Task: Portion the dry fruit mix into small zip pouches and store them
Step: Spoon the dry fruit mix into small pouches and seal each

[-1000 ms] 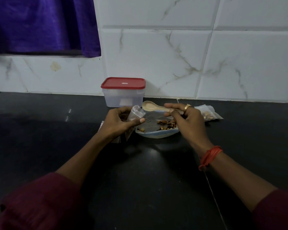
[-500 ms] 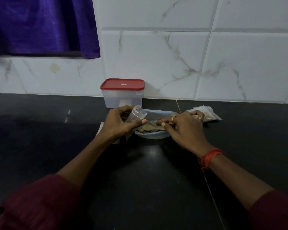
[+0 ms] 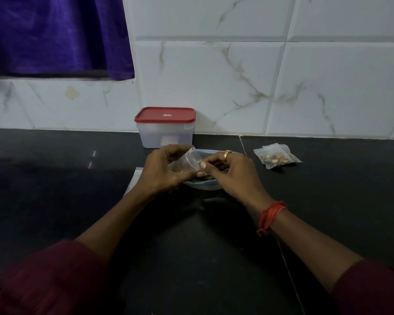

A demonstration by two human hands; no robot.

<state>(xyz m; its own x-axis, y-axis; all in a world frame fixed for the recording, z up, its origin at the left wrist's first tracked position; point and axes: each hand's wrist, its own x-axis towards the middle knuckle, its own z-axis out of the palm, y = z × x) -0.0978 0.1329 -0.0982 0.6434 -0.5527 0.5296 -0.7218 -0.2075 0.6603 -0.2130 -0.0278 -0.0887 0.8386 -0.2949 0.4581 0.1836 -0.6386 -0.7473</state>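
My left hand [image 3: 166, 170] holds a small clear zip pouch [image 3: 190, 159] with its mouth turned to the right, above a pale bowl [image 3: 206, 187] of dry fruit mix. My right hand [image 3: 233, 172] is at the pouch's mouth, thumb and curled fingers pinched together; the spoon it carried is hidden behind the hands. Two filled pouches [image 3: 276, 156] of nuts lie on the counter to the right. Most of the bowl is covered by my hands.
A clear plastic container with a red lid [image 3: 165, 127] stands against the tiled wall behind the bowl. Flat empty pouches [image 3: 133, 180] lie under my left wrist. The black counter [image 3: 55, 189] stretches left and right; a purple curtain [image 3: 55, 35] hangs upper left.
My right hand dipped the spoon into the bowl, then came up to the pouch's mouth. The left hand kept holding the pouch. The view shifted, uncovering the filled pouches.
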